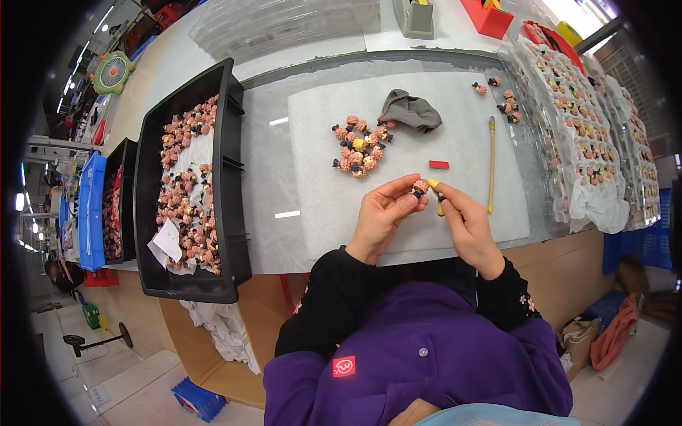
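Observation:
My left hand (382, 219) pinches a small figurine (420, 187) with pink curly hair between thumb and fingers. My right hand (465, 224) is closed close beside it, the index finger reaching toward the figurine. A bit of yellow (432, 183) shows at that fingertip, and a small dark and yellow piece shows between the right fingers, too small to name. Both hands are over a white foam mat (327, 213). Beyond them lie a red block (438, 165), a cluster of similar figurines (354, 162), a crumpled grey cloth (410, 111) and, to the right, a thin yellow stick (491, 170).
At left stands a black crate (231, 163) of figurines, with a blue bin (92, 213) beyond it. Several loose figurines (509, 106) lie at the mat's upper right. Clear trays (579, 128) of figurines are at right. Tape dispensers (489, 18) and stacked clear plastic trays (284, 28) stand behind.

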### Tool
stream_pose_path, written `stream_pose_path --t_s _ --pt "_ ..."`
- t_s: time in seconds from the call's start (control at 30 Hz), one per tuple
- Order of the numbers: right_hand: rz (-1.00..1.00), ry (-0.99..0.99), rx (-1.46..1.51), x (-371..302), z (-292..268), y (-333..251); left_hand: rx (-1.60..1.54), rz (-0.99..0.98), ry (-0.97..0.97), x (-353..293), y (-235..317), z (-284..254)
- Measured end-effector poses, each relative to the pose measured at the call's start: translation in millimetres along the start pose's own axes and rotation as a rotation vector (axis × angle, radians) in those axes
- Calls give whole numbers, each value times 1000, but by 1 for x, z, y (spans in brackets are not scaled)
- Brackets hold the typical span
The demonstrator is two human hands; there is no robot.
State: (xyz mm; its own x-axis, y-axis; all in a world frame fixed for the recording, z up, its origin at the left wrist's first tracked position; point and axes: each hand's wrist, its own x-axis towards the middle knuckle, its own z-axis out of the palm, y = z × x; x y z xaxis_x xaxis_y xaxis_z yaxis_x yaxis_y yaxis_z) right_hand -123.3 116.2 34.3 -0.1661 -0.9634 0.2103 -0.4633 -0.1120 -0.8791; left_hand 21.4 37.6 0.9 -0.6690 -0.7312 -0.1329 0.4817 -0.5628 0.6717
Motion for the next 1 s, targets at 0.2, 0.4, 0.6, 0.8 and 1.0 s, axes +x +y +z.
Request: stream_pose_path --t_s 0.2,0.4,0.6,0.8,1.0 --pt "234 27 156 3 -7 -4 -46 -41 30 0 4 -2" --pt "72 102 -159 13 -11 7 -54 -48 43 0 6 -1" --pt "-145 208 -526 33 -15 23 -39 -32 66 0 6 3" --pt "112 -2 64 27 -7 -5 481 310 105 -3 -9 12" --pt "163 -33 159 47 -20 7 722 503 92 -5 -11 17"
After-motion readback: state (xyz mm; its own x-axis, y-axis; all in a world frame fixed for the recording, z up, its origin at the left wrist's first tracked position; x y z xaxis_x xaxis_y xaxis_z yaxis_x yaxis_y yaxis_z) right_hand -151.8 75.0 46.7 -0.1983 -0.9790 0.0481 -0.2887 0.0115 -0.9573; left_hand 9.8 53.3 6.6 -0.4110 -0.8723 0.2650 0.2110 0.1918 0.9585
